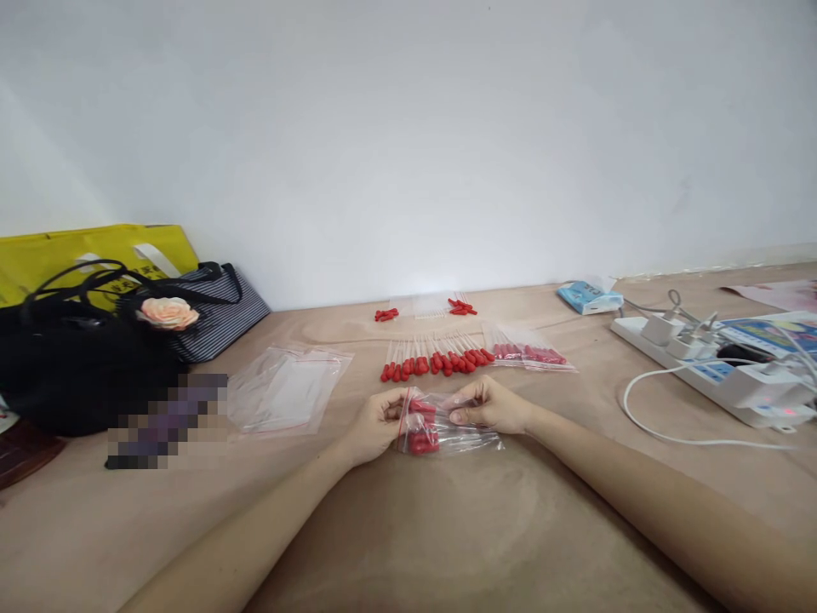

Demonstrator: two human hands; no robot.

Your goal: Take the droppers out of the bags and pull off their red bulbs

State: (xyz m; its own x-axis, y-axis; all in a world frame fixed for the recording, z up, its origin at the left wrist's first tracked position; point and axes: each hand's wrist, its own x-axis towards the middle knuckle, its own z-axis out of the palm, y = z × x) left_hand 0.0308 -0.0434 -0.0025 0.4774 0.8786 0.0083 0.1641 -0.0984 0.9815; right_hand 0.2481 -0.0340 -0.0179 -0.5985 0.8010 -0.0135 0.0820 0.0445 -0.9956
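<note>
Lying on the worktop (408, 528), empty clear bags (284, 389) sit left of the left hand (375, 424), whose fingers (393, 406) pinch one end of a small bag of red-capped sticks (429, 432); the right hand (488, 406) pinches its other end.

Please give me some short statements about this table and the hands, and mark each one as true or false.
1. The left hand and the right hand hold one clear bag with red pieces inside. True.
2. A row of red-tipped sticks lies on the table beyond the hands. True.
3. The power strip lies at the person's left. False: it lies at the right, with plugs in it.
4. The empty clear bags lie on top of the black handbag. False: they lie flat on the table, beside it.
</note>
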